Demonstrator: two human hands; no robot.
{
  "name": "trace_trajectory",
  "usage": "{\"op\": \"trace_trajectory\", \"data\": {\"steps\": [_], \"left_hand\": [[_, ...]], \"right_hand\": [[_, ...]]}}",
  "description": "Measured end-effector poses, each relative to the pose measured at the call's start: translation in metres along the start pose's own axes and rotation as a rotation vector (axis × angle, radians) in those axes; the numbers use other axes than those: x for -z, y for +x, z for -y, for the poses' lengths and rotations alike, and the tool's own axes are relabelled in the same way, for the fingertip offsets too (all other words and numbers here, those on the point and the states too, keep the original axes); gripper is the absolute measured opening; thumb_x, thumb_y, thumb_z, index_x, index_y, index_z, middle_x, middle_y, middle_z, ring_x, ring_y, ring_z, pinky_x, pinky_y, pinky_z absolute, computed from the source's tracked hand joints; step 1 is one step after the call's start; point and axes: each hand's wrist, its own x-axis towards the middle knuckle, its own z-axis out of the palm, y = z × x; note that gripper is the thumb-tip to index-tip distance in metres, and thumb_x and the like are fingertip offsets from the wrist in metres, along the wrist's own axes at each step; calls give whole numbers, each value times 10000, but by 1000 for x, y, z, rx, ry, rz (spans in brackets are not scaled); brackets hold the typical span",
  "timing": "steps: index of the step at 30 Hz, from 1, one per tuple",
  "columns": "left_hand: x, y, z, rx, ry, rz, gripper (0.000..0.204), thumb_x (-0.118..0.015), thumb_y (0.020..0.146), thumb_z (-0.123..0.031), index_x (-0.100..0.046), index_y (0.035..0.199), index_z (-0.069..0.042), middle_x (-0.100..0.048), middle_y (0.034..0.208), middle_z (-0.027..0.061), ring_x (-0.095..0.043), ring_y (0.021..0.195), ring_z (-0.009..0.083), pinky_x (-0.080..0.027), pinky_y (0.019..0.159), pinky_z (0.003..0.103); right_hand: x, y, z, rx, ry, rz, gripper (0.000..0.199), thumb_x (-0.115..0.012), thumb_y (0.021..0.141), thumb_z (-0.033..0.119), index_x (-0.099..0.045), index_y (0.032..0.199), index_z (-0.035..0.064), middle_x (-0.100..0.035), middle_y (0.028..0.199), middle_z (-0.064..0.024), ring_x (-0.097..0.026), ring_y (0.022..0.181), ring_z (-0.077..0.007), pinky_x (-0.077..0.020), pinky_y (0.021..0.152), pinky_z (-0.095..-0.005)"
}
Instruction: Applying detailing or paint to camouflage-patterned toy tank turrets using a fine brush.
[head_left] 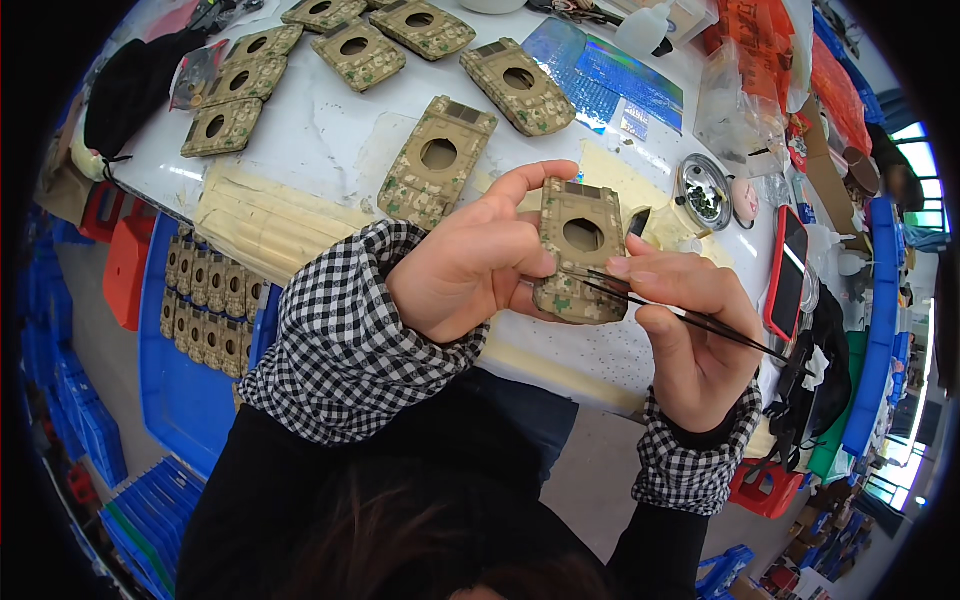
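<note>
My left hand (463,262) grips a camouflage model tank hull (583,205) by its side, holding it above the table. The hull has a round hole in its top. Black tweezers (700,320) are pinched in my right hand (700,310), their tips touching or just over the hull's lower end. Some right fingertips rest at the hull's right edge. Whether a small part sits between the tips is too small to tell. Another hull (408,178) lies on the table just beyond my left hand. A round metal dish (722,172) with small dark green bits stands to the right.
Several more hulls (518,110) lie across the far table. A blue crate (170,390) at lower left holds rows of hulls. At right are a red-cased phone (788,268) and plastic bags (735,110). A white squeeze bottle (643,30) stands at the back by shiny blue sheets (600,72).
</note>
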Motion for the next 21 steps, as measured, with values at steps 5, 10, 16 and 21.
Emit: {"op": "trace_trajectory", "data": {"steps": [5, 10, 16, 21], "left_hand": [[0, 0, 0, -2, 0, 1, 763, -450, 760, -32, -103, 1440, -36, -466, 1294, 193, -526, 1165, 263, -455, 966, 402], [0, 0, 1, -7, -7, 2, 760, -450, 763, -28, -104, 1439, -37, -465, 1295, 191, -529, 1162, 261, -460, 962, 400], [1, 0, 1, -2, 3, 0, 758, -449, 764, -27, -106, 1440, -41, -463, 1297, 189, -533, 1157, 260, -469, 950, 399], [0, 0, 0, 0, 5, -1, 764, -455, 763, -37, -105, 1442, -45, -465, 1297, 189, -535, 1154, 260, -475, 940, 406]], "right_hand": [[0, -1, 0, -6, 12, -7, 139, -690, 777, 5, -632, 900, -20, -675, 876, -117, -658, 881, -259, -500, 888, -424], [0, -1, 0, -9, 5, -5, 140, -690, 776, 2, -632, 901, -22, -675, 878, -120, -658, 883, -261, -500, 887, -426], [0, 0, -1, 10, -13, 5, 147, -693, 775, 3, -633, 906, -23, -675, 883, -123, -657, 882, -263, -500, 885, -425], [0, 0, 0, 3, -12, 1, 149, -696, 775, 8, -633, 906, -25, -675, 883, -123, -657, 882, -262, -502, 883, -423]]}}
